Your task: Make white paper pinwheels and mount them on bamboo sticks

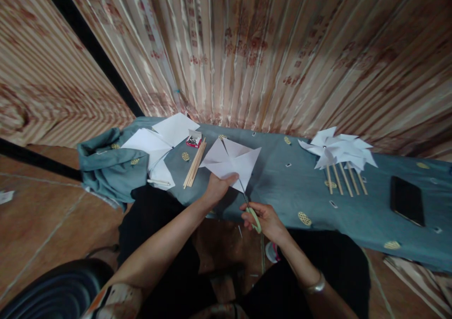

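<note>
My left hand pinches the near edge of a white paper square, creased along its diagonals and held up above the table edge. My right hand grips green-handled scissors. Their blades point up into the paper's lower corner. Both hands hover just in front of the table covered with a blue-grey cloth.
Finished white paper pinwheels on wooden sticks lie at the right, with a black phone beyond them. To the left are loose wooden sticks, a small red box of pins and white paper sheets. A striped curtain hangs behind.
</note>
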A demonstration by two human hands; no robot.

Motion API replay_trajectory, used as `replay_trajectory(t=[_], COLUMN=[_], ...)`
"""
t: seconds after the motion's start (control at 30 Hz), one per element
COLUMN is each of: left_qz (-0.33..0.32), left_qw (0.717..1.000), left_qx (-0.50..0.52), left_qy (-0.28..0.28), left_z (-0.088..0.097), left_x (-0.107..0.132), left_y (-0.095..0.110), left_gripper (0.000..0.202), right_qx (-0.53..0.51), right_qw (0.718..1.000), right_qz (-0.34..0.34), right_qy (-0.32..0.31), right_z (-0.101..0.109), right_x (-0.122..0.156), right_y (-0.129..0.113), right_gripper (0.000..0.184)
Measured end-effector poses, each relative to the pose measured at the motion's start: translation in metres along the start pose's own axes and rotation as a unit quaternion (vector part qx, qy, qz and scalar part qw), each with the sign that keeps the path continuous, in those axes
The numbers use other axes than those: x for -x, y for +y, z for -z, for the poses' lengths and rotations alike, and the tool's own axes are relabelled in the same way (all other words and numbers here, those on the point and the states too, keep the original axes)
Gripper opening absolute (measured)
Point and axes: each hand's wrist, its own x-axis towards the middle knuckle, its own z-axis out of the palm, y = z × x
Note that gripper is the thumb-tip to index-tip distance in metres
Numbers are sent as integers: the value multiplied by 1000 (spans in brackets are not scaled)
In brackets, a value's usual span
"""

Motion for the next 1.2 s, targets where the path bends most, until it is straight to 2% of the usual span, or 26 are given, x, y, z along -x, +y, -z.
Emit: replay_trajectory(t=[0.13,0.63,1.0,1.2], left_qz=[1,30,16,14], left_qw=[1000,999,998,994], left_qx=[-2,5,23,9], left_qy=[0,-21,-61,-108], left_z=[2,-1,-22,-26], left_x=[0,7,4,-3], left_y=[1,18,38,47], left_gripper=[40,35,29,29], right_qx=[-12,10,-23,-11], right_qw=[1000,998,994,991], right_qz=[-4,62,99,121], right_qy=[-6,-12,33,54], right_z=[-1,0,-3,-2], right_x=[-2,-7,4,6], right_y=[0,-2,-15,-19], right_gripper=[49,42,44,47])
